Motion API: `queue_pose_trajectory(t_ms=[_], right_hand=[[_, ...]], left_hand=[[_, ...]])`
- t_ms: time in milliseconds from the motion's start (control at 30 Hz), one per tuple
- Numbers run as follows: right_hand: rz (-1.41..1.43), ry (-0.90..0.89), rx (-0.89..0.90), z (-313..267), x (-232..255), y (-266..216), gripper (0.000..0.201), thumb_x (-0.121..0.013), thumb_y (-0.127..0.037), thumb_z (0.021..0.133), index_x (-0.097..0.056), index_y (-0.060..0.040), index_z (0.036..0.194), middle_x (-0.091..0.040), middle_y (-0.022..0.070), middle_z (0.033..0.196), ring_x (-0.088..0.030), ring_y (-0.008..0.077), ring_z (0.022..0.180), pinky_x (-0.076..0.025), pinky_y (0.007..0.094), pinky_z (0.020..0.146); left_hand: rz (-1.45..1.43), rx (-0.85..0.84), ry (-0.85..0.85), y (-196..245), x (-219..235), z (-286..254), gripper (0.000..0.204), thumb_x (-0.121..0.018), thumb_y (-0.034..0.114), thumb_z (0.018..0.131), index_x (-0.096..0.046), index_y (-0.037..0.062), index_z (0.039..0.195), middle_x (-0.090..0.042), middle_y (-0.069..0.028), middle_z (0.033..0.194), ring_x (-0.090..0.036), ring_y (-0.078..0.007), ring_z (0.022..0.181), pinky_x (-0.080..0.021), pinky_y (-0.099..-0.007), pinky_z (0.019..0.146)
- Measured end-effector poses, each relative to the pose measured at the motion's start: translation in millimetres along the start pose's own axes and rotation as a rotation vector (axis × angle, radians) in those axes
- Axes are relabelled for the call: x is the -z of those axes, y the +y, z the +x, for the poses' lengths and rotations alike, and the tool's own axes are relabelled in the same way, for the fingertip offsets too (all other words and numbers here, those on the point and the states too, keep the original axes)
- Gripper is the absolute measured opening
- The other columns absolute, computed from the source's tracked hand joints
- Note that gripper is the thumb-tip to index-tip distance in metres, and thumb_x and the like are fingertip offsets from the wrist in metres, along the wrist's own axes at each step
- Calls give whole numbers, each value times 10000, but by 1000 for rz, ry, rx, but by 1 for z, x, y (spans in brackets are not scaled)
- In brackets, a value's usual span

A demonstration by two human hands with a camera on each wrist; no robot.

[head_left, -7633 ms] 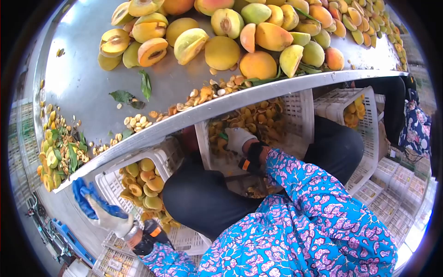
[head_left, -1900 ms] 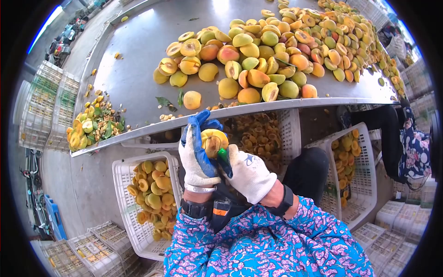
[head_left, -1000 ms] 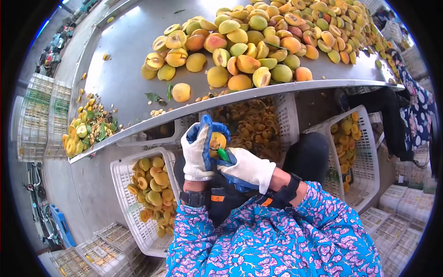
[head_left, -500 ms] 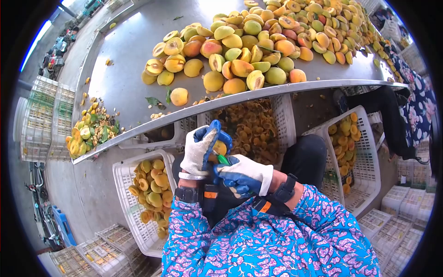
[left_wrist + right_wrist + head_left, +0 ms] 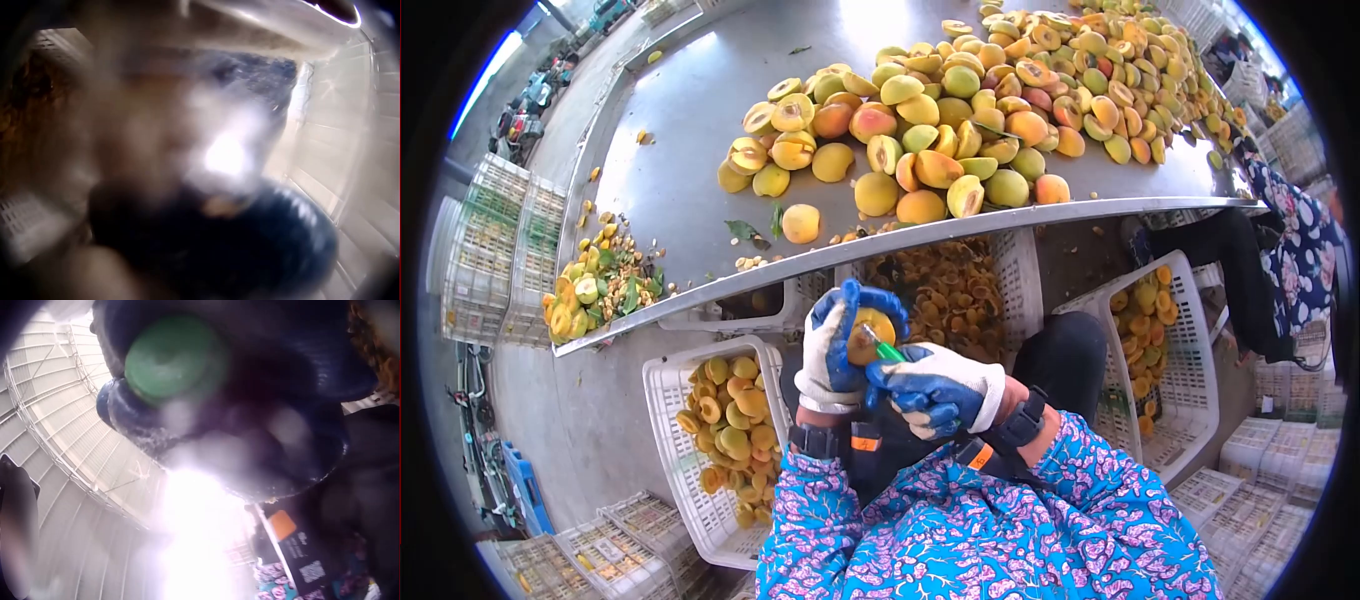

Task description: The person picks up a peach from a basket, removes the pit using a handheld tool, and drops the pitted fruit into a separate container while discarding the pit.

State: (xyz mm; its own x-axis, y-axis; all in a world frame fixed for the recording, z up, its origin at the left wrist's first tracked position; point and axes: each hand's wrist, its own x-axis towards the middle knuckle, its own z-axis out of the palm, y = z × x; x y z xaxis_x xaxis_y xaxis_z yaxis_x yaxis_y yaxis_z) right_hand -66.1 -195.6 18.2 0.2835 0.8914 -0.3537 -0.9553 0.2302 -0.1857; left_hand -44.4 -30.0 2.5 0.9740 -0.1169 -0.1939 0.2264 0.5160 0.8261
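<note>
In the head view my left hand (image 5: pixel 828 350), in a white glove with a blue coated palm, grips a yellow peach half (image 5: pixel 866 347) with its brownish cut side facing up. My right hand (image 5: pixel 948 388), gloved alike, holds a small green-handled pitting tool (image 5: pixel 889 351). Its metal tip is at the middle of the cut face. Both hands meet above my lap, just in front of the table edge. The right wrist view shows the round green handle end (image 5: pixel 175 359) among dark blue glove fingers. The left wrist view is mostly blurred.
Halved peaches (image 5: pixel 940 168) heap on the metal table (image 5: pixel 690 170), with scraps and leaves at its left corner. White crates of fruit stand left (image 5: pixel 662 410) and right (image 5: pixel 1195 400). Another crate (image 5: pixel 1022 285) sits under the table. Someone in a floral garment (image 5: pixel 1305 250) is at right.
Earlier the hands were apart, the right over the crate below the table, the left far left. Since coming together round the fruit, the left has turned the peach and the tool tip has shifted slightly.
</note>
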Motion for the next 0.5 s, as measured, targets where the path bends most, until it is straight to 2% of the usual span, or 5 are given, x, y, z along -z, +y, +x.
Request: queue_pose_trajectory(t_ms=[67,167,267,367,500], right_hand=[[-440,250,58,8,1,8,141,-567,-230,937,-584,-91,928,-496,-38,628,-454,51,473,-360,214,404],[-721,360,-1,3,-2,2,160,-576,-234,933,-600,-83,888,-510,-48,642,-460,38,505,-376,203,427],[-668,388,-33,-4,-7,-2,165,-577,-237,933,-590,-75,904,-499,-51,626,-473,49,498,-378,208,421],[-275,258,-5,-6,-2,-1,175,-583,-244,928,-580,-71,904,-491,-53,616,-479,58,480,-375,213,407],[-155,193,27,-3,-9,-2,171,-583,-249,928,-572,-82,895,-482,-55,604,-471,62,452,-364,214,389]], left_hand=[[36,58,49,-3,4,-2,364,-579,313,923,-638,-30,815,-666,-121,745,-630,-183,630,-513,-291,611],[174,74,3,1,0,-1,361,-612,315,904,-645,-18,767,-663,-103,708,-627,-172,618,-500,-274,588],[185,180,-51,-3,3,6,354,-617,311,901,-649,-17,774,-663,-101,708,-628,-172,622,-496,-268,585],[59,116,-86,1,-2,8,415,-532,357,942,-646,-26,832,-667,-120,752,-636,-190,638,-525,-295,619],[-66,3,5,-2,-6,2,448,-479,382,962,-638,-28,881,-664,-132,769,-645,-209,651,-544,-314,626]])
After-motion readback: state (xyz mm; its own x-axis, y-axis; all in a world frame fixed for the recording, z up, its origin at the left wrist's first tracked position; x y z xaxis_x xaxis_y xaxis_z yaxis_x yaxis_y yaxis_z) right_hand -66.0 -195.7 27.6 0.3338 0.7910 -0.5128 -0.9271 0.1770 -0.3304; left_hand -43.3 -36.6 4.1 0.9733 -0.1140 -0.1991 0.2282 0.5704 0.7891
